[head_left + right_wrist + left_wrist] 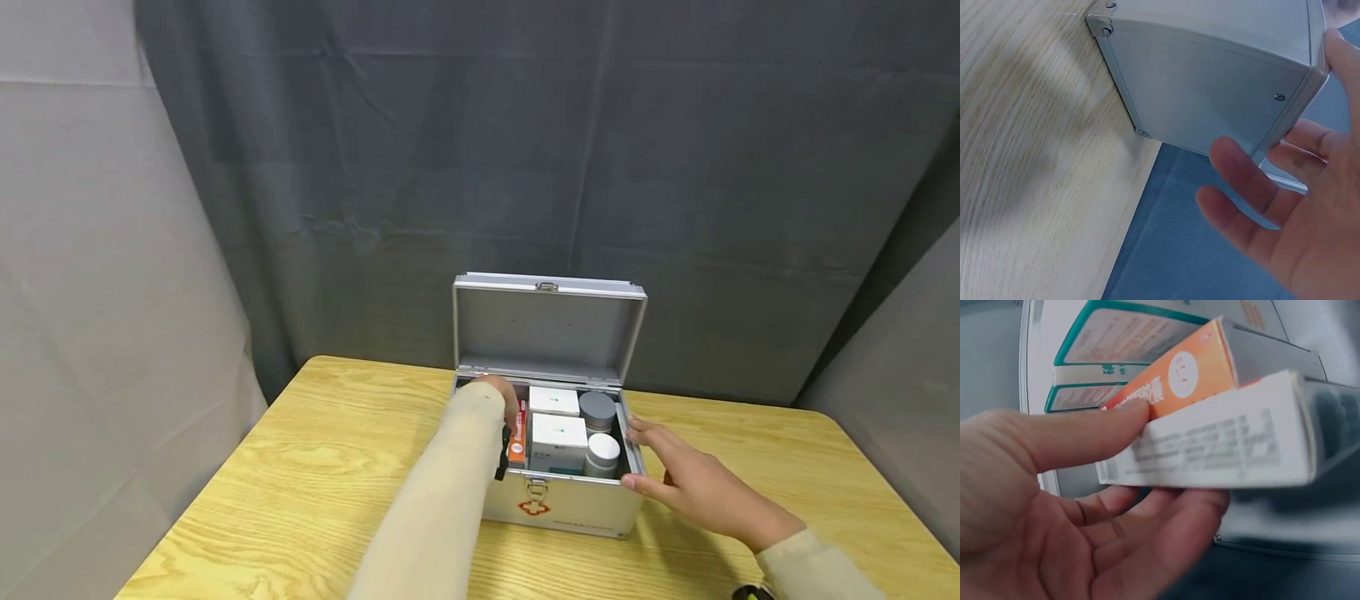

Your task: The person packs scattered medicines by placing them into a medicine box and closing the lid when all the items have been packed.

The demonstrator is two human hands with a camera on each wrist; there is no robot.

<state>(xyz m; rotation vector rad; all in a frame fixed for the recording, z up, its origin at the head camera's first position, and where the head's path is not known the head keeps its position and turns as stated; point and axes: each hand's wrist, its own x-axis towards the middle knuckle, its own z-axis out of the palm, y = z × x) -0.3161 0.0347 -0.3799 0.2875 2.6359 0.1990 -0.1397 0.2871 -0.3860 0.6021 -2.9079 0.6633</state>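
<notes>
A silver metal first-aid case (577, 504) with a red cross stands on the table, its lid (547, 332) raised. My left hand (506, 398) reaches into the case's left part. In the left wrist view, the thumb and fingers pinch a white medicine box (1210, 450) with printed text. An orange medicine box (1207, 365) lies directly against it, with teal-edged white boxes (1129, 334) beyond. My right hand (697, 485) touches the case's right rim, with thumb and fingers apart. Its lower fingers stand off the side wall in the right wrist view.
Inside the case are two white boxes (558, 432), a grey-lidded jar (597, 408) and a white-lidded jar (603, 452). The wooden table (322, 458) extends on both sides. A dark grey curtain (390, 183) hangs behind it.
</notes>
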